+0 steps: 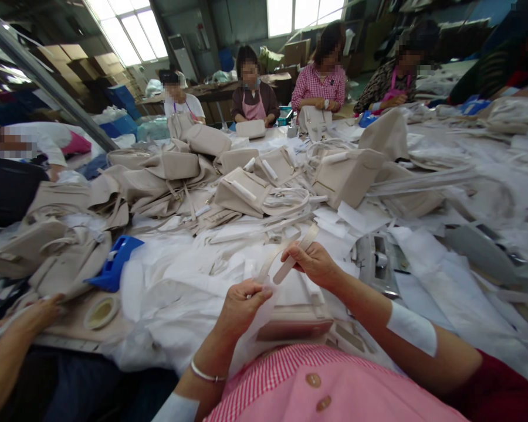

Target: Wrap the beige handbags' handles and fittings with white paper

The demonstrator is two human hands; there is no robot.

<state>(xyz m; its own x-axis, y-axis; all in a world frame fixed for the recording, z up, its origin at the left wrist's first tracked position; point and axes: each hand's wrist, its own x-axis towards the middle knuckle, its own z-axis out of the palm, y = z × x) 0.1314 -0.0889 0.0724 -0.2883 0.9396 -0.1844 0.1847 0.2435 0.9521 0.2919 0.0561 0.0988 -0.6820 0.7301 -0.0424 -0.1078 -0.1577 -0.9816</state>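
A pale beige strap (308, 237) is pinched in my right hand (317, 265), between thumb and fingers. One flat end of it points down toward my left hand (240, 310). My left hand is closed, thumb against fingers, at the lower end of a thin curved band that arcs up toward the right hand; it looks like part of the same strap. Thin white wrapping hangs by the left fingers. Below my hands, close to my apron, lies a beige bag (294, 329), partly covered by white sheets.
Beige handbags (242, 190) pile across the table. White wrapping (158, 293) spreads at left, near a blue tape dispenser (114, 264) and a tape roll (101, 312). A grey dispenser (377, 264) stands at right. A co-worker's hand (41, 313) is at far left; several people work opposite.
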